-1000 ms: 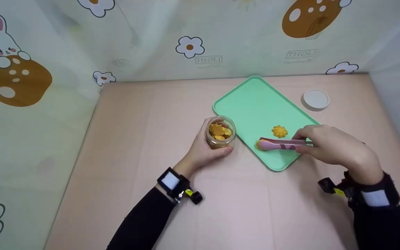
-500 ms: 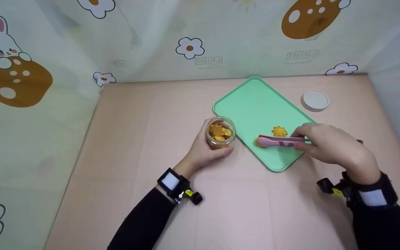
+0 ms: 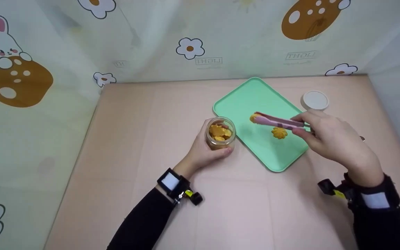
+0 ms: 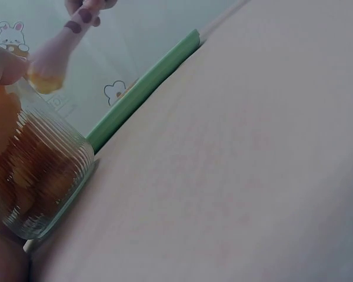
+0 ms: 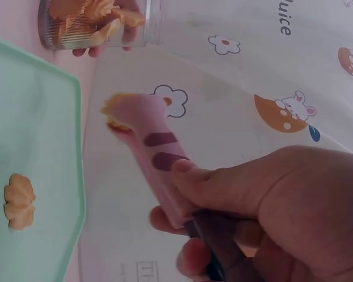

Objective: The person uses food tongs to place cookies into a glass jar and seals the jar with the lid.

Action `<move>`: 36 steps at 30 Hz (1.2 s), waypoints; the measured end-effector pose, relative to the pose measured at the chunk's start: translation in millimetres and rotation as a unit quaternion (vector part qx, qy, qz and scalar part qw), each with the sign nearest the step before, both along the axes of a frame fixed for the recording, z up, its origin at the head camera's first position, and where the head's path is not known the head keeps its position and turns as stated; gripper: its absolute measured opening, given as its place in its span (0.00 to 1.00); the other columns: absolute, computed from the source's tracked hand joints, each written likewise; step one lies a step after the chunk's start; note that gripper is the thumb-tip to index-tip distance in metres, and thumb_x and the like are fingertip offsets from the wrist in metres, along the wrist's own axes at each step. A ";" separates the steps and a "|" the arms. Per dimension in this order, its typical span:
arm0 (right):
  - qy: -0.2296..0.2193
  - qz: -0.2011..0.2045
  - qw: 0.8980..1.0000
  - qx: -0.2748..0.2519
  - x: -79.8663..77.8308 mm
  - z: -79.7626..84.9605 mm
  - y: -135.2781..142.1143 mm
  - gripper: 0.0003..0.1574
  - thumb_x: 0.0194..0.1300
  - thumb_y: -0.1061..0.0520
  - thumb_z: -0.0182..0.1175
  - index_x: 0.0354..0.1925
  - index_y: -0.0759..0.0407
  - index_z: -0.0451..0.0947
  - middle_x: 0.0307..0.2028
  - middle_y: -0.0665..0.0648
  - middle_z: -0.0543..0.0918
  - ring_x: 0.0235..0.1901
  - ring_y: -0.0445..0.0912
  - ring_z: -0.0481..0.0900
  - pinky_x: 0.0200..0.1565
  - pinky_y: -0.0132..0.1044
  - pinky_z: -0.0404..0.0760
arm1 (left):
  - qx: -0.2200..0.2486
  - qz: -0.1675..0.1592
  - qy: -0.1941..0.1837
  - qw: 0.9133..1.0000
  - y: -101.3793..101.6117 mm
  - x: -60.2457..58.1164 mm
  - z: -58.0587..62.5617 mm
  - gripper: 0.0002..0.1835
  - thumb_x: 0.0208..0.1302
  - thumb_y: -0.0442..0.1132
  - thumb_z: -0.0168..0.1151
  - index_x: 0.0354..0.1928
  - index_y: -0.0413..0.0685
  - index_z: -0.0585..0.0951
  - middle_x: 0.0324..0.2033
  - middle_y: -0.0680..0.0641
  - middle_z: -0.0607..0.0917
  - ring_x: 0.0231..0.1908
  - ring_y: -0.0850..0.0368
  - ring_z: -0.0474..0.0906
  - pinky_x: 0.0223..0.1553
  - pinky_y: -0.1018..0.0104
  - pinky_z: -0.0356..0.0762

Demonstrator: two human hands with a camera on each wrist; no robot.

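My left hand [image 3: 201,147] grips a ribbed glass jar [image 4: 53,170] that holds several yellow cookies [image 3: 218,131]; it stands upright and uncapped on the table. In my right hand [image 3: 335,139] are pink tongs [image 3: 278,122], squeezed between thumb and fingers. A flower-shaped cookie [image 5: 115,108] is pinched in the tips of the tongs, raised above the green tray [image 3: 255,86]. One more cookie [image 3: 279,133] lies on the tray, under the tongs in the head view. The right wrist view shows the tongs near the jar, with a gap between them.
A round white lid [image 3: 315,100] lies on the table [image 3: 144,121] to the right of the tray. Behind the table hangs a patterned curtain [image 3: 151,41], which also runs along the left side.
My right hand has lifted the tongs with the cookie off the tray, and their tips have moved away from me and slightly left. The left hand and jar stay in place.
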State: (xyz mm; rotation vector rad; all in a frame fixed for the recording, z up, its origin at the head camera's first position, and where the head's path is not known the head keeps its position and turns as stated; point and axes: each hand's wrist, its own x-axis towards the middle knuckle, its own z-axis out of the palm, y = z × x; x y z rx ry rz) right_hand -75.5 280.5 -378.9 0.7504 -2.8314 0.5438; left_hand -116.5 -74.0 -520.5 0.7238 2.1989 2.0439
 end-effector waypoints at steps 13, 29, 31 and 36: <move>0.032 0.023 0.991 -0.127 11.2 -1.8 -38.6 0.16 0.74 0.60 0.71 0.58 0.59 0.86 0.39 0.48 0.85 0.30 0.38 0.76 0.32 0.25 0.74 | -0.001 0.002 -0.008 1.000 -0.7 0.4 -0.5 0.49 0.53 0.43 0.86 0.76 0.52 0.69 0.65 0.49 0.81 0.67 0.52 0.76 0.75 0.51 0.70; 0.010 0.054 0.987 -0.153 20.4 -19.6 -73.3 0.19 0.74 0.57 0.72 0.60 0.57 0.87 0.44 0.49 0.88 0.30 0.37 0.76 0.28 0.27 0.74 | -0.010 -0.007 0.005 1.000 -2.1 0.7 -0.5 0.50 0.55 0.44 0.84 0.77 0.50 0.67 0.65 0.49 0.81 0.65 0.52 0.78 0.73 0.51 0.72; 0.011 0.055 0.987 -0.151 21.0 -20.6 -75.4 0.18 0.74 0.57 0.72 0.60 0.57 0.87 0.44 0.50 0.88 0.30 0.37 0.76 0.28 0.28 0.75 | -0.009 -0.008 0.006 1.000 -2.0 0.6 -0.3 0.50 0.54 0.44 0.85 0.77 0.50 0.67 0.66 0.49 0.81 0.65 0.52 0.78 0.74 0.51 0.71; 0.008 0.053 0.988 -0.147 21.7 -22.3 -78.7 0.18 0.75 0.56 0.72 0.60 0.57 0.87 0.45 0.50 0.88 0.30 0.37 0.76 0.28 0.30 0.75 | -0.006 -0.012 0.004 1.000 -2.2 0.1 -0.7 0.50 0.55 0.44 0.84 0.77 0.51 0.67 0.66 0.50 0.81 0.66 0.52 0.78 0.74 0.52 0.70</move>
